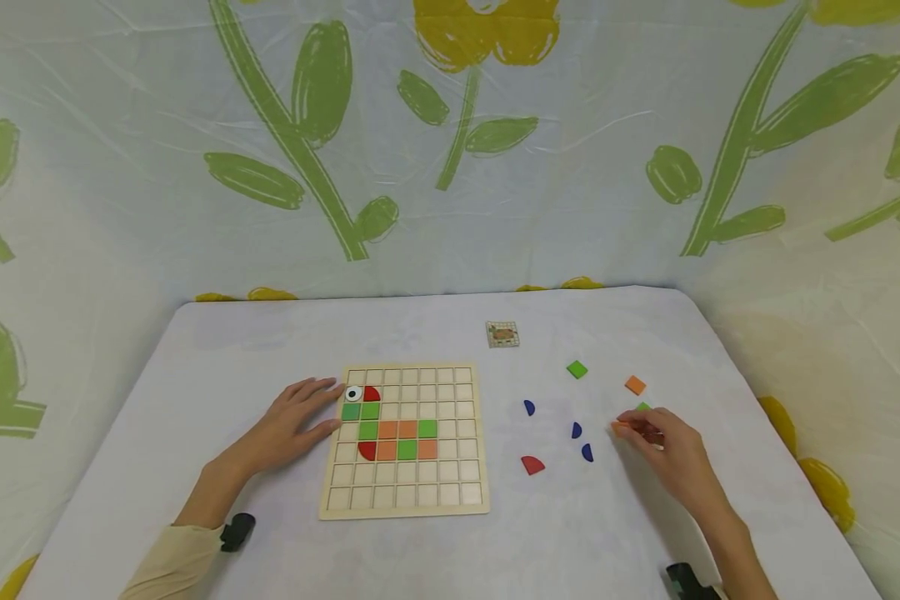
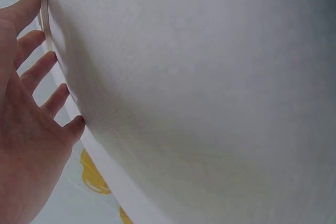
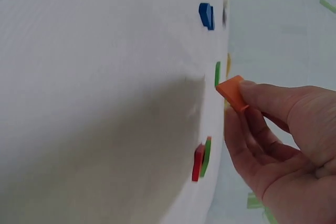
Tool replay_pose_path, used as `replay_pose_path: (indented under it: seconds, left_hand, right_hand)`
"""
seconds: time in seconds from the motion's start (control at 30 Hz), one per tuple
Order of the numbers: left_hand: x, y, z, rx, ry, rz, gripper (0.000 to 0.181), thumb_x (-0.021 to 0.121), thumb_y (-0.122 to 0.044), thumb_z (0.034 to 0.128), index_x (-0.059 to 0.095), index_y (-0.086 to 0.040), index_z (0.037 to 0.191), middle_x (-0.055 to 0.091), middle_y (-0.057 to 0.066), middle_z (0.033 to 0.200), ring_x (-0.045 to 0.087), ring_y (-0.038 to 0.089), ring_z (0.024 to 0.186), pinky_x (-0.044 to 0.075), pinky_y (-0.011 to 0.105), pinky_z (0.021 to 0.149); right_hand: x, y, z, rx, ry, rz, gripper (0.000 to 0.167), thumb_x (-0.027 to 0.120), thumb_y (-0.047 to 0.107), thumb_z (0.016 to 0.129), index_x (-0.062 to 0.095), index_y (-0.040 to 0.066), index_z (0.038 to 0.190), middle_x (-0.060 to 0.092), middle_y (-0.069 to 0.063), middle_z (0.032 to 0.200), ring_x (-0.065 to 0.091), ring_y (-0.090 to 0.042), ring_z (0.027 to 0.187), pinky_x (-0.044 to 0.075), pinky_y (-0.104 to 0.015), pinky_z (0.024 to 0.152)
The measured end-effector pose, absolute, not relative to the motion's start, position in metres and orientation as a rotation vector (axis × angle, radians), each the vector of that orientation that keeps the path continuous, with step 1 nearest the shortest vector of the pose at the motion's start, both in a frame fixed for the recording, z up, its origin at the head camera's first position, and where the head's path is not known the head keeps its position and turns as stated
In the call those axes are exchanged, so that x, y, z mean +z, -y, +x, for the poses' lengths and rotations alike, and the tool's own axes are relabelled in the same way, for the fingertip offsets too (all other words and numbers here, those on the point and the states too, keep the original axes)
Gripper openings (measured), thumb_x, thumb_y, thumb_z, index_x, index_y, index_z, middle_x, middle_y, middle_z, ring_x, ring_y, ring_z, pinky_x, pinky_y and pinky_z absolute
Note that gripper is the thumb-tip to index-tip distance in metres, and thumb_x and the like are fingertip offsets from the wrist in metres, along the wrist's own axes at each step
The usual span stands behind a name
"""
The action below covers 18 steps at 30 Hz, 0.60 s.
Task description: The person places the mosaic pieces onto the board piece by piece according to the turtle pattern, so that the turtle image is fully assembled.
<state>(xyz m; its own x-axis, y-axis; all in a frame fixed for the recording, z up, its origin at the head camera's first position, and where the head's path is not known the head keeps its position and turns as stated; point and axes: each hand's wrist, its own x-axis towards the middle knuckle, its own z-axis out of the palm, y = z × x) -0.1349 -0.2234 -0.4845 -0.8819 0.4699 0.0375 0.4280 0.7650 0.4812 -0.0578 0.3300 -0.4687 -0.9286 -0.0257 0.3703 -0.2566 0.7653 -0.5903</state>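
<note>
My right hand (image 1: 671,454) pinches an orange square tile (image 3: 231,93) between thumb and fingers, held above the table to the right of the board. My left hand (image 1: 288,427) lies with fingers spread at the left edge of a wooden grid board (image 1: 457,472), its thumb and fingertips touching the rim. On the board sit a round eye piece (image 1: 353,393), red quarter-circles (image 1: 372,394), and several green squares (image 1: 407,449) and orange squares (image 1: 427,449). Near my right hand lie another orange square (image 1: 635,385) and a green tile (image 1: 643,407), partly hidden by the fingers.
Between board and right hand lie blue half-circles (image 1: 577,430) and a red quarter-circle (image 1: 532,465). A green square (image 1: 577,369) lies farther back. Behind the board is a small picture card (image 1: 502,334). A flower-printed cloth (image 1: 555,217) hangs behind the white table.
</note>
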Motion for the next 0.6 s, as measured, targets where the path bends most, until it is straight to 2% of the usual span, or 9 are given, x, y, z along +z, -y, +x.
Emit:
replay_pose_path:
  seconds: [0.17,0.3,0.47,0.6]
  left_hand:
    - [-0.486,0.224,-0.135,0.747,-2.875,0.739,0.058,0.066,-0.034,0.1020,0.050,-0.011,0.153,0.044,0.016,0.157,0.028,0.045,0.147,0.025,0.068,0.116]
    - [-0.485,0.224,-0.134,0.749,-2.872,0.732,0.058,0.066,-0.034,0.1020,0.050,-0.011,0.153,0.044,0.017,0.157,0.028,0.046,0.147,0.025,0.068,0.116]
    - [-0.484,0.223,-0.134,0.751,-2.872,0.723,0.059,0.067,-0.033,0.1017,0.050,-0.010,0.153,0.044,0.017,0.157,0.027,0.046,0.148,0.024,0.068,0.116]
    - [-0.482,0.223,-0.134,0.754,-2.866,0.713,0.059,0.067,-0.032,0.1015,0.050,-0.010,0.153,0.043,0.017,0.158,0.027,0.045,0.148,0.024,0.068,0.116]
  right_hand:
    - [-0.471,-0.316,-0.063,0.972,2.629,0.250,0.021,0.083,-0.003,0.083,0.075,0.005,0.102,0.069,0.000,0.090,0.064,-0.007,0.077,0.049,-0.009,0.067]
    - [-0.471,-0.302,-0.068,1.010,2.686,0.232,0.021,0.082,0.001,0.086,0.075,0.006,0.106,0.070,0.000,0.095,0.067,-0.014,0.084,0.053,-0.011,0.072]
    - [-0.470,-0.287,-0.075,1.057,2.712,0.230,0.021,0.082,0.001,0.086,0.075,0.006,0.106,0.070,0.000,0.098,0.069,-0.019,0.088,0.059,-0.021,0.078]
    - [-0.470,-0.275,-0.080,1.104,2.701,0.245,0.023,0.082,-0.001,0.086,0.075,0.005,0.107,0.070,-0.002,0.098,0.070,-0.021,0.089,0.062,-0.034,0.080]
